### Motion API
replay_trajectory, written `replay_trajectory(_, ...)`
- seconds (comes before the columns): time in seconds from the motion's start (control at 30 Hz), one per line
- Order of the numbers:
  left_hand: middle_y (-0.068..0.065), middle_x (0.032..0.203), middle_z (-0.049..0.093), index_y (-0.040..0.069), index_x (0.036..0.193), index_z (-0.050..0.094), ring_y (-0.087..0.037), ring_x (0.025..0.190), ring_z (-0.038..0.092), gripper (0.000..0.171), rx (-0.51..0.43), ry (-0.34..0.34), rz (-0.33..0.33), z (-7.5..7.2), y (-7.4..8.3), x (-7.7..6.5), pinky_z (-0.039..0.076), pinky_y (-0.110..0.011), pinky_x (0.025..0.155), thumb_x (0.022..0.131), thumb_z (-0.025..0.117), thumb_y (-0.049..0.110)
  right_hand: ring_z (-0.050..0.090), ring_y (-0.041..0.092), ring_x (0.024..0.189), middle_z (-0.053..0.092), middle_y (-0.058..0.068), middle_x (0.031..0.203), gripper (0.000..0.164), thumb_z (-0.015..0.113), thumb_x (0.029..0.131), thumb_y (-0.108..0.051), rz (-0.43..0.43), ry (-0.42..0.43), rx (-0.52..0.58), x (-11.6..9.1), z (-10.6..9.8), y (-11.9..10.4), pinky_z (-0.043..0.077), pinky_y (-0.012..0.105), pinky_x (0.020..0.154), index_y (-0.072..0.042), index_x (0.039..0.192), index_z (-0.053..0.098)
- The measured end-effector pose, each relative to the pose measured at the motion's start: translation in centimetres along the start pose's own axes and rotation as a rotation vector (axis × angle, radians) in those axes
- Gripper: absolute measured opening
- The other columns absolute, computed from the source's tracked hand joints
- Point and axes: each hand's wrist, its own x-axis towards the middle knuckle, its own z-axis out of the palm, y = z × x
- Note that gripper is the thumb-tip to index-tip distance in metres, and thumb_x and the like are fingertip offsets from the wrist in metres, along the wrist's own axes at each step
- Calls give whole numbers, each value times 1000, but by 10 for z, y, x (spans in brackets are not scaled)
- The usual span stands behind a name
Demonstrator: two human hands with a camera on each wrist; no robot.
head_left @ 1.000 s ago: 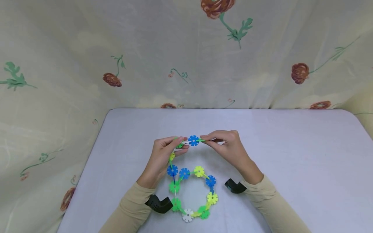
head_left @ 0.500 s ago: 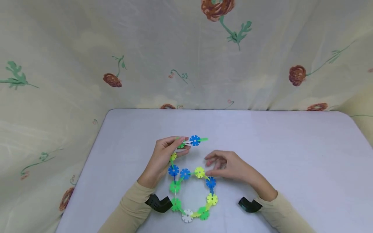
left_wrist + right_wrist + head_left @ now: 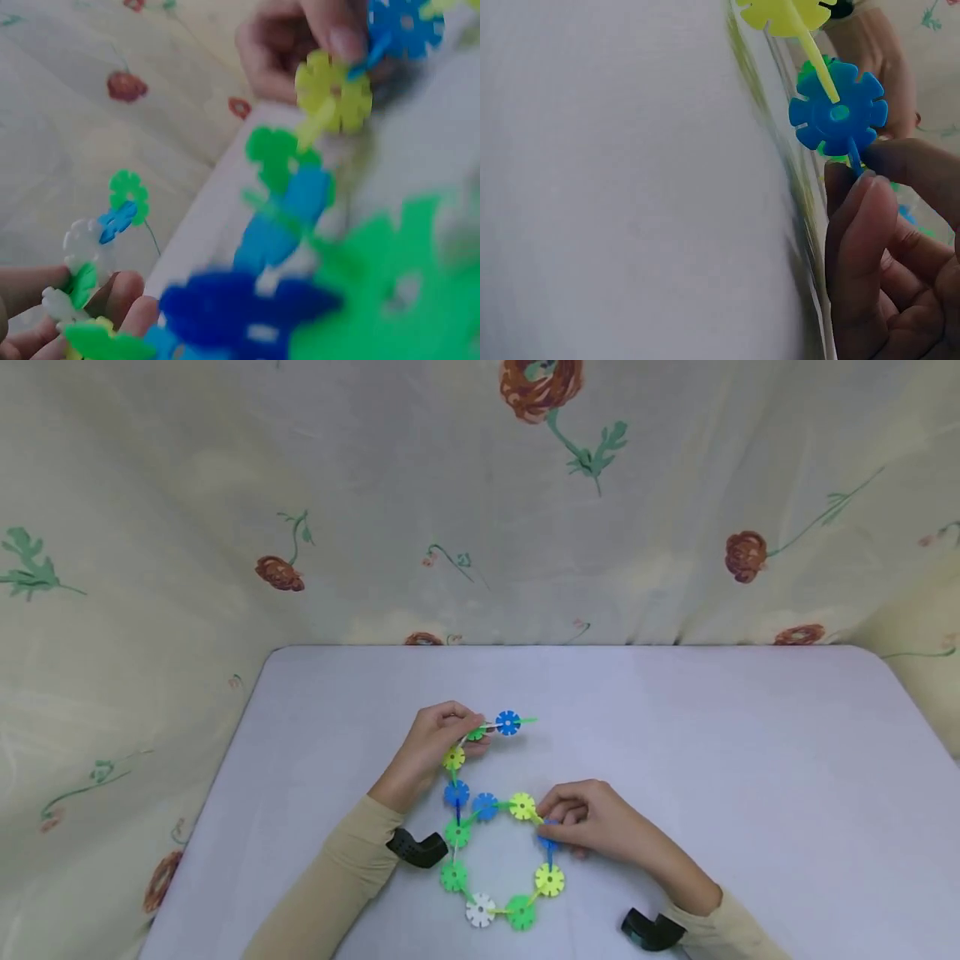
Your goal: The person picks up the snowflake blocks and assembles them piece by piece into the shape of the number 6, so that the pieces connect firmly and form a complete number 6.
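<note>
A chain of plastic snowflake discs [image 3: 521, 913] in green, blue, yellow and white forms a ring, with a branch rising from its left side. My left hand [image 3: 431, 743] pinches that branch near a green disc [image 3: 476, 735]. Past these fingers, a blue disc [image 3: 507, 723] and an edge-on green disc [image 3: 530, 720] stick out to the right. My right hand [image 3: 600, 818] pinches blue discs at the ring's upper right, partly covering them. In the right wrist view, a slotted blue disc [image 3: 840, 111] shows above its fingertips, joined to a yellow disc [image 3: 786, 13].
The discs are over a table with a white cover [image 3: 712, 735]. Behind it hangs a flowered curtain [image 3: 637, 543]. A black wrist device [image 3: 652, 930] sits by the right sleeve, another [image 3: 417, 848] by the left.
My right hand has let go of the branch's free end, moved down toward me and taken hold of blue discs at the ring's right. My left hand keeps its hold, shifting slightly right.
</note>
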Motion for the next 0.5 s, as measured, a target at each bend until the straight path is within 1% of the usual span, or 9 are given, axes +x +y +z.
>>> replay_trajectory(0.07, -18, 104, 78, -1, 106, 69, -27, 93, 78, 23, 75, -23, -22, -3, -4, 11, 65, -33, 83, 101, 68, 21, 58, 8, 52, 72, 5, 79, 19, 80, 91, -19, 5, 5, -2, -2, -3, 3, 55, 28, 49, -5, 100, 73)
replay_trajectory(0.1, -16, 102, 78, 0, 105, 71, -22, 88, 77, 22, 123, -37, -22, -4, -5, 17, 64, -30, 80, 101, 68, 22, 58, 8, 52, 72, 5, 78, 18, 80, 91, -20, 5, 4, -4, -2, -4, 4, 55, 28, 49, -5, 99, 74)
replay_trajectory(0.13, -12, 99, 78, 1, 104, 72, -16, 84, 74, 22, 175, -46, -20, -6, -6, 21, 62, -27, 77, 101, 69, 23, 59, 8, 52, 72, 5, 78, 18, 80, 92, -21, 4, 2, -5, -2, -5, 5, 55, 28, 48, -5, 99, 74)
replay_trajectory(0.2, -6, 92, 77, 5, 100, 76, -12, 78, 66, 21, 279, -55, 1, -9, -6, 29, 56, -24, 72, 99, 72, 25, 59, 8, 52, 73, 5, 76, 17, 79, 92, -22, -2, -3, -10, -2, -7, 7, 55, 29, 47, -6, 98, 75)
replay_trajectory(0.3, 0, 81, 71, 9, 94, 79, -13, 73, 58, 20, 403, -52, 49, -11, -3, 35, 50, -26, 68, 96, 75, 29, 58, 7, 50, 73, 6, 74, 18, 79, 92, -22, -18, -3, -10, -2, -9, 10, 54, 29, 46, -7, 100, 77)
replay_trajectory(0.37, 1, 76, 68, 12, 92, 80, -14, 70, 56, 19, 452, -45, 62, -12, -1, 37, 49, -27, 66, 94, 77, 31, 58, 7, 50, 73, 7, 74, 19, 80, 92, -22, -23, 0, -1, -2, -11, 11, 54, 28, 45, -6, 102, 77)
replay_trajectory(0.5, 1, 72, 65, 15, 91, 81, -15, 67, 53, 17, 531, -38, 84, -12, -1, 38, 46, -28, 64, 94, 78, 31, 59, 7, 50, 72, 9, 74, 22, 80, 91, -20, -8, -7, 44, 0, -13, 14, 54, 27, 46, -5, 106, 77)
